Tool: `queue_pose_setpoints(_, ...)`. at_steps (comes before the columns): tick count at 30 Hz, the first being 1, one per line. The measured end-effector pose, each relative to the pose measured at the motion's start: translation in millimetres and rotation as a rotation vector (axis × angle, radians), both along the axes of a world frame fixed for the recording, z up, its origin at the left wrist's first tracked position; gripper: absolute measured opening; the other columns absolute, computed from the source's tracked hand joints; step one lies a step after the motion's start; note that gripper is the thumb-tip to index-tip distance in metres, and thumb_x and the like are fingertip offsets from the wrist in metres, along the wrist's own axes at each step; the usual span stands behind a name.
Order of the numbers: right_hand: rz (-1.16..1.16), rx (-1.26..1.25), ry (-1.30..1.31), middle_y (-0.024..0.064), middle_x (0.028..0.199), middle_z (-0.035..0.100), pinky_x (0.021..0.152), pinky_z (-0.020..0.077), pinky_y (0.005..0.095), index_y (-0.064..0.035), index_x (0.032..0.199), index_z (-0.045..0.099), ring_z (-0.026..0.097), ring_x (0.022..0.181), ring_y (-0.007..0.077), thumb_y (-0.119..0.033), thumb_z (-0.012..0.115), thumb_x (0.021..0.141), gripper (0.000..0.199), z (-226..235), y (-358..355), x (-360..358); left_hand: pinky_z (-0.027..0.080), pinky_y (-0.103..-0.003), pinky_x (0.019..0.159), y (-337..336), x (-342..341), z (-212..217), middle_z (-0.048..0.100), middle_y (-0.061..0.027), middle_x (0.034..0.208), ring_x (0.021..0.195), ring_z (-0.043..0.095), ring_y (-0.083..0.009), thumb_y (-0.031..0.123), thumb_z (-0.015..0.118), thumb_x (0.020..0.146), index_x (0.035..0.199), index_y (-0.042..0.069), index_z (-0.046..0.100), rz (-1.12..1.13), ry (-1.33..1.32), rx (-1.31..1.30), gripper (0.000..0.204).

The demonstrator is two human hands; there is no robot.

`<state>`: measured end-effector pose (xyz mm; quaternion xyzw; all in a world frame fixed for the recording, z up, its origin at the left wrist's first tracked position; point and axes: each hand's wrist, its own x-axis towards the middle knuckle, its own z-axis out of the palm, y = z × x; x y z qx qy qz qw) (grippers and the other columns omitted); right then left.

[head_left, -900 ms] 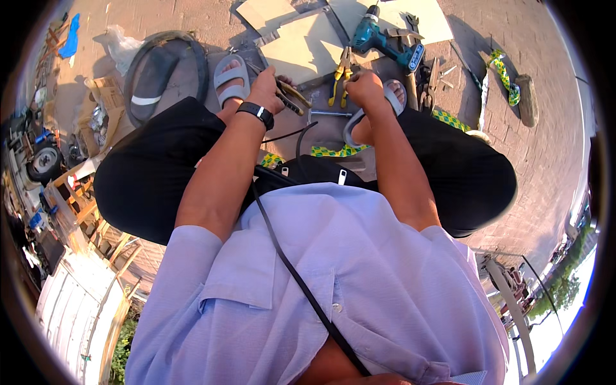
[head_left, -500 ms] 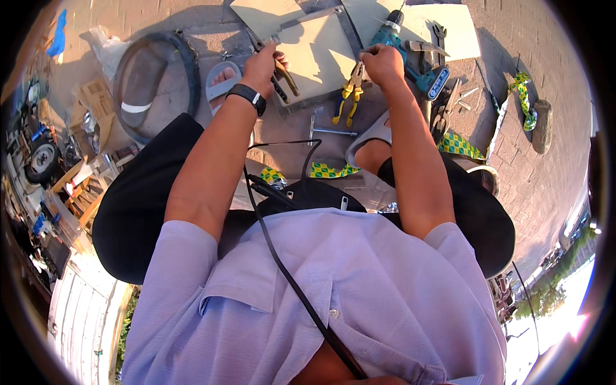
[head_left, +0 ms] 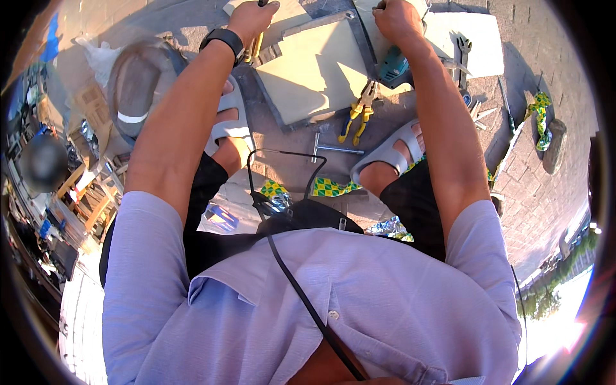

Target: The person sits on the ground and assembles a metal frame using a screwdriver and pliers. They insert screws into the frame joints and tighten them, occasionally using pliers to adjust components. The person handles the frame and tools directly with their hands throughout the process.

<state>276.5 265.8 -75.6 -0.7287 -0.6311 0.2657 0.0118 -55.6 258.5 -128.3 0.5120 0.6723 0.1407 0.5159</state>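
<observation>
At the top edge my left hand [head_left: 253, 19] is closed around pliers, whose tan-yellow handles [head_left: 255, 47] stick out below the palm; their jaws are mostly out of view. My right hand [head_left: 398, 22] is closed at the upper right, its fingertips pinching something dark and too small to name. Between the hands lies a flat cream panel [head_left: 311, 70] with dark metal edge strips. A second pair of pliers with yellow-and-blue handles [head_left: 356, 115] rests at its right corner, untouched. A teal power drill [head_left: 394, 67] is partly hidden beneath my right forearm.
A T-handle wrench [head_left: 338, 149] lies on the paving between my sandaled feet. A wrench [head_left: 462, 58] sits on a pale sheet at the right. A black tyre-like ring [head_left: 119, 90] is at the left, a stone [head_left: 555, 147] far right. A black cable hangs before my chest.
Both hands have moved away from me to the top edge, the left one with its pliers. My knees have spread less into view, and the view has shifted slightly.
</observation>
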Motion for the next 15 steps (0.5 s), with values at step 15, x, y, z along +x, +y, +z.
queue_pose_setpoints(15, -0.056, 0.283, 0.056, 0.0265, 0.103, 0.071, 0.088, 0.0549, 0.0495, -0.0002, 0.107, 0.071, 0.068, 0.098, 0.0441, -0.016, 0.071, 0.085, 0.027, -9.6, -33.5, 22.2, 0.054, -0.039, 0.092, 9.5, 3.2, -2.6, 0.075, -0.0175, 0.112, 0.105, 0.072, -0.032, 0.037, 0.066, 0.092, 0.117, 0.001, 0.073, -0.265, 0.41, 0.208, 0.044)
